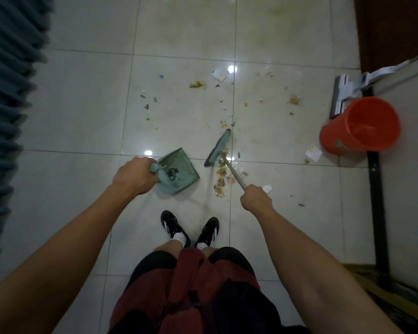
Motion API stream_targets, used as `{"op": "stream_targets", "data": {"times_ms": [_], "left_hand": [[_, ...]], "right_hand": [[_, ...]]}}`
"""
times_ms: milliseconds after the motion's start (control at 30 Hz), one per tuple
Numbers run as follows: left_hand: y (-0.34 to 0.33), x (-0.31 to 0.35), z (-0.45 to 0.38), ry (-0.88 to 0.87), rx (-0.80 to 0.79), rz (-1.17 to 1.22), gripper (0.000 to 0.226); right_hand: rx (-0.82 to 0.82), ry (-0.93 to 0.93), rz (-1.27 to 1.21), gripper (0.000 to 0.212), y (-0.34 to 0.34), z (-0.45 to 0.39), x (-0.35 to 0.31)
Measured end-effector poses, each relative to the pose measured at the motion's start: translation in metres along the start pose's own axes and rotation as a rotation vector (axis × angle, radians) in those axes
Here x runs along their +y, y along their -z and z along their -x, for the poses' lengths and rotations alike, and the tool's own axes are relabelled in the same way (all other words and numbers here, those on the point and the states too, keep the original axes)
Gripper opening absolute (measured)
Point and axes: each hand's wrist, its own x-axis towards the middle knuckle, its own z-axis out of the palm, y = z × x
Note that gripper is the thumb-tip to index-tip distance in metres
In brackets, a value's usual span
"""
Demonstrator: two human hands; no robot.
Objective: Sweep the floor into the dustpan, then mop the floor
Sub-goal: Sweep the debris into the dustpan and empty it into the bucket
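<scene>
My left hand (133, 175) grips the handle of a green dustpan (179, 171) that rests on the pale tiled floor (65, 121), mouth facing right. A dark scrap lies inside the pan. My right hand (256, 197) grips the metal handle of a broom whose green head (218, 147) stands on the floor just right of the pan. A heap of yellowish crumbs and scraps (223, 175) lies between the broom head and my right hand. More crumbs (198, 84) and bits of paper (220, 74) are scattered farther ahead.
An orange bucket (361, 125) stands at the right beside a flat mop head (340, 95). A black table leg (378, 208) runs along the right. A dark door (393, 27) is at the far right, a blue-grey curtain (7, 92) on the left. My shoes (191, 229) are behind the pan.
</scene>
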Motion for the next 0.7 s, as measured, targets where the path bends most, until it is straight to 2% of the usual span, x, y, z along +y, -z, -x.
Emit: {"op": "stream_targets", "data": {"times_ms": [133, 300, 500, 700], "left_hand": [[0.004, 0.011, -0.001, -0.037, -0.003, 0.013, 0.008], [0.022, -0.004, -0.004, -0.025, 0.014, -0.004, 0.012], [0.049, -0.067, -0.017, 0.029, 0.046, 0.043, 0.012], [0.09, -0.16, -0.049, 0.093, 0.04, 0.142, 0.017]], "right_hand": [[0.001, 0.021, -0.06, 0.034, 0.001, 0.007, 0.0], [0.024, 0.082, -0.062, 0.036, 0.007, 0.01, -0.034], [0.046, 0.15, 0.006, 0.038, 0.02, 0.006, -0.109], [0.069, 0.161, 0.094, 0.029, 0.025, 0.001, -0.213]]}}
